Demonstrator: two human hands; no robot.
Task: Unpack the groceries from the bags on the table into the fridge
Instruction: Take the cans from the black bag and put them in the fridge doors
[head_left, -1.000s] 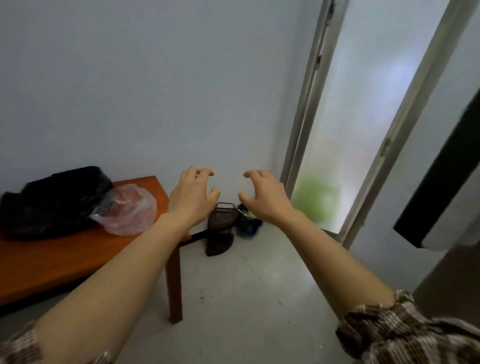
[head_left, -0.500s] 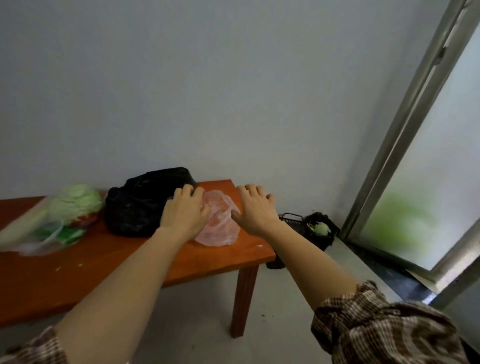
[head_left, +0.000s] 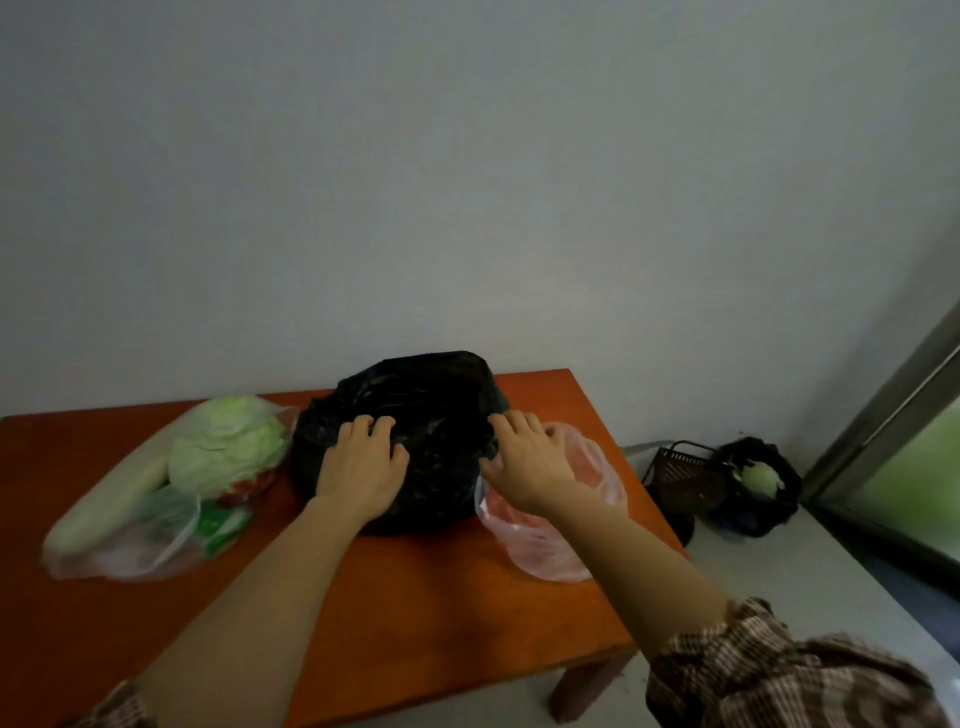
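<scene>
From over the person's shoulders, both hands are down on the black bag (head_left: 436, 410), which sits at the middle of the tabletop (head_left: 415, 603), close to the wall. The left hand (head_left: 361, 467) lies flat on the bag's near left side, fingers spread and only slightly bent at the tips, pressing the plastic and gripping nothing. The right hand (head_left: 524, 467) rests at the bag's right edge, fingers loose and fairly straight, with the palm over the top of the pink bag (head_left: 556, 551). That pink bag lies touching the black one on its right, near the tabletop's right edge. Left of the black bag and touching it is a clear bag (head_left: 156, 545) holding a cabbage (head_left: 228, 447), a long pale radish (head_left: 104, 509) and some red and green packets, blurred.

The tabletop is orange-brown wood against a plain grey wall (head_left: 467, 182). On the pale floor (head_left: 810, 582) to the right stand a dark basket (head_left: 685, 478) and a second black bag (head_left: 769, 514) with something pale green inside, beside a metal door frame (head_left: 878, 421). A checked sleeve (head_left: 769, 675) covers the right forearm.
</scene>
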